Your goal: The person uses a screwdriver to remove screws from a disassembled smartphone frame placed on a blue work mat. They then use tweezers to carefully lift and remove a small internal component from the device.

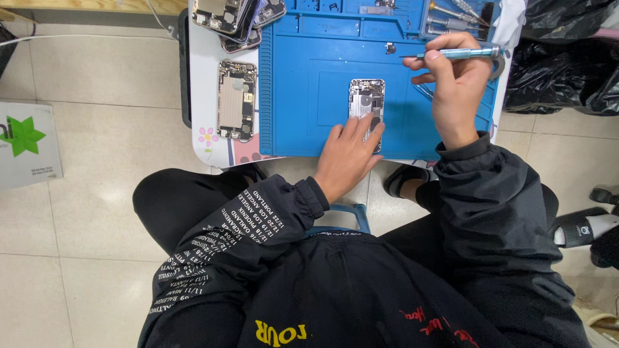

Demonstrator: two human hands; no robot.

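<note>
Where the head view looks straight down, a small white tabletop carries a blue work mat that covers most of it; pale tiled floor all around. Flower sticker on the tabletop's near left corner. Black plastic bags piled at the right, a white box with a green star on the floor at left, one slipper at right.

Counts: one opened phone lying flat mid-mat, internals up. One more opened phone body off the mat on its left, flat on the tabletop. A stack of further phone shells at the far left corner, at least three, exact number unclear. One screwdriver in hand; several more tools in the mat's far right tray, roughly four, hard to count.

Left hand: fingers flat and together, tips pressing on the near end of the mid-mat phone, no grip closed around it. Right hand: grip pinching the screwdriver between thumb and fingers, held level above the mat, tip pointing left, well apart from the phone.

Person seated, black jacket, both sleeves in view.
</note>
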